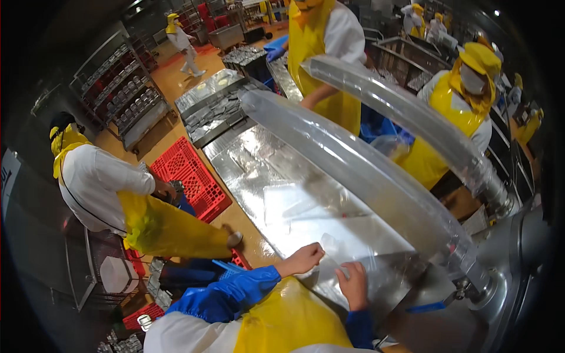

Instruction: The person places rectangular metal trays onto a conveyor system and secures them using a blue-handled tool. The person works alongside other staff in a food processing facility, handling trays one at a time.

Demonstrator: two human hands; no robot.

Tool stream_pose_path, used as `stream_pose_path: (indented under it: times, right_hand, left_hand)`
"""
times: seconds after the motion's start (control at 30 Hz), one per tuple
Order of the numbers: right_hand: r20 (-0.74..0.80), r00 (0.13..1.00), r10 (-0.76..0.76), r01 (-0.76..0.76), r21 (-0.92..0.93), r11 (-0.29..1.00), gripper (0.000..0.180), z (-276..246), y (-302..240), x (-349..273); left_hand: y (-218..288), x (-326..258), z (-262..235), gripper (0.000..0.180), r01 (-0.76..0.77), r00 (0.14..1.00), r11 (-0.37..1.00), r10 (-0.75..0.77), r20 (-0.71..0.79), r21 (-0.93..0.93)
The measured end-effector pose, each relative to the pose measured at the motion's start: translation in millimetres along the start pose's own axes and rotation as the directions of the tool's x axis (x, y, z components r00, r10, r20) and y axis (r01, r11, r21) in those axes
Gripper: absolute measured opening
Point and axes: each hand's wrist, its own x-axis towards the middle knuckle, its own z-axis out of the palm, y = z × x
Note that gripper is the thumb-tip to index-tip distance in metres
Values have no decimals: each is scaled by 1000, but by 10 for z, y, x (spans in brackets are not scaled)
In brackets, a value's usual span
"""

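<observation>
Above the near edge of a shiny metal table (250,194), my left hand (301,260) is closed, its fingertips pinching a thin clear plastic film (332,246). Close beside it on the right, my right hand (353,285) is raised with fingers loosely curved and the thumb apart, nothing plainly held in it. Both forearms wear blue sleeves. A long, puffed-out clear plastic tube (347,159) stretches across the table from a metal nozzle (485,288) on my right. The film's lower part blends into the table's glare.
A second clear tube (400,97) runs behind the first. Metal trays (215,112) stand at the table's far end. Co-workers in yellow aprons stand left (106,176), across the table (326,65) and right (465,112). Red crates (191,179) and a blue-handled tool (426,307) lie nearby.
</observation>
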Motion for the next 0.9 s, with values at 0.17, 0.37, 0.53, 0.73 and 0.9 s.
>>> stream_pose_path:
  times: [0.17, 0.37, 0.53, 0.73, 0.9]
  right_hand:
    - [20, 848, 529, -481, 447, 754, 33, -374, -61, -382]
    - [60, 776, 628, -557, 532, 638, 28, -488, -73, -820]
    - [-266, 636, 725, -592, 435, 679, 21, -619, 176, -1260]
    - [4, 898, 440, -439, -37, 898, 18, -783, -282, -1096]
    - [-300, 877, 375, -426, -126, 896, 29, -831, -674, -791]
  left_hand:
    - [573, 249, 242, 37, -281, 939, 952, 247, 239, 120]
    - [1062, 39, 591, 42, -535, 782, 814, 374, 498, 228]
    - [1231, 57, 448, 21, -455, 872, 726, 245, 425, 516]
    - [1225, -56, 612, 31, -900, 337, -1, 632, 698, 435]
    - [1285, -125, 681, 30, -842, 484, 44, 500, 718, 537]
